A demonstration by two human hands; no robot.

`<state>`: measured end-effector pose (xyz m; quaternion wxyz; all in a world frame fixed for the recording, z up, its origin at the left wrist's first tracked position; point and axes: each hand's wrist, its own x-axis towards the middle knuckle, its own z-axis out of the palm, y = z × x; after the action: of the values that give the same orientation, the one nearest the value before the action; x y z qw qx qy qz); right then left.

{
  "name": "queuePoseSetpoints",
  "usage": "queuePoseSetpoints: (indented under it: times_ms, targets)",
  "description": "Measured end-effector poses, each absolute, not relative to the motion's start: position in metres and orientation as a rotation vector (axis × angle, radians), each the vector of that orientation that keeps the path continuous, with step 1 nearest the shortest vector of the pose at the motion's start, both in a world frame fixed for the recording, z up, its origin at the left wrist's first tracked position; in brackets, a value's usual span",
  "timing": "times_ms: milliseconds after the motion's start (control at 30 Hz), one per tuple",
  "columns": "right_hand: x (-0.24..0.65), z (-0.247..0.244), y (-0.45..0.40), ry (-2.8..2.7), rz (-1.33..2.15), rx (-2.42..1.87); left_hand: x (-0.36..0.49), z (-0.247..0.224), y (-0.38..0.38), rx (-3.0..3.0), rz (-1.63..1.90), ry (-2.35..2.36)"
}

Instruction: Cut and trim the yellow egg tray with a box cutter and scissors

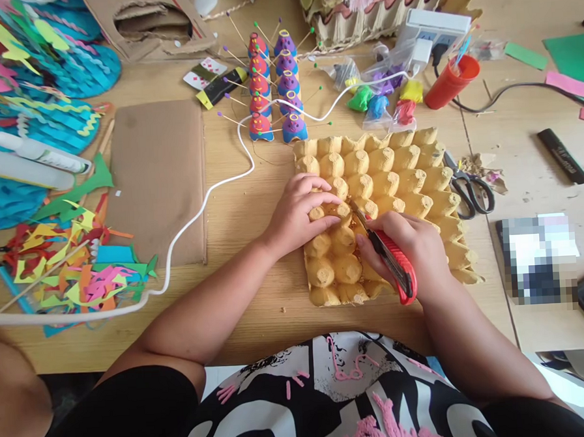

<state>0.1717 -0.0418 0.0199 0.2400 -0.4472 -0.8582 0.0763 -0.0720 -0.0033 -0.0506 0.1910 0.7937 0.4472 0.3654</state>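
A yellow egg tray lies on the table in front of me, its bumps facing up. My right hand is wrapped round a red utility knife, whose blade tip touches the tray between two rows of bumps. On the tray's left part rests my left hand, palm down, with its fingers spread over the bumps close to the blade. Behind the tray stand two rows of painted egg-carton figures, one red and blue, the other purple and blue, with pins stuck in them.
Scissors lie right of the tray. A white cable crosses the table. Cardboard and paper scraps are at left. A red cup, clay bags and a power strip are at the back right.
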Motion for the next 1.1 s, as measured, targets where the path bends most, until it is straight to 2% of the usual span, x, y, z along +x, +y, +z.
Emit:
queuePoseSetpoints:
  times_ms: [1100]
  targets:
    - [0.169,0.0249,-0.0448,-2.335,0.144,-1.133,-0.0722,-0.0467,-0.0039,2.222,1.03,1.245]
